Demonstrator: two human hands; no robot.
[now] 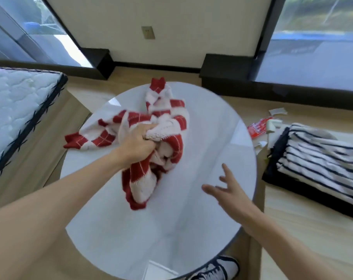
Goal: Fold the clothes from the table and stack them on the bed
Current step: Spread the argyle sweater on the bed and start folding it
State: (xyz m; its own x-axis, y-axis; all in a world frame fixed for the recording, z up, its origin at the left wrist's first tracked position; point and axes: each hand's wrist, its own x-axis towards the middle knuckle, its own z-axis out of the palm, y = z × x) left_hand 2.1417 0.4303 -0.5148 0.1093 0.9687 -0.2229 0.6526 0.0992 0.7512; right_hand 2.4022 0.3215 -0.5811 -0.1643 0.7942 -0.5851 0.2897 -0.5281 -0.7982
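A crumpled red and white checked knit garment lies bunched on the round white table. My left hand grips a fistful of it near the middle, with part of the cloth hanging down below the fist. Over the table's right side my right hand hovers with its fingers spread, holding nothing and apart from the garment. The bed, a bare white quilted mattress, stands at the left with nothing on the part I see.
A striped black and white garment lies on a dark cloth on the floor to the right. Small litter and a red packet lie by the table's far right edge. My shoe shows below the table. Windows and a wall are ahead.
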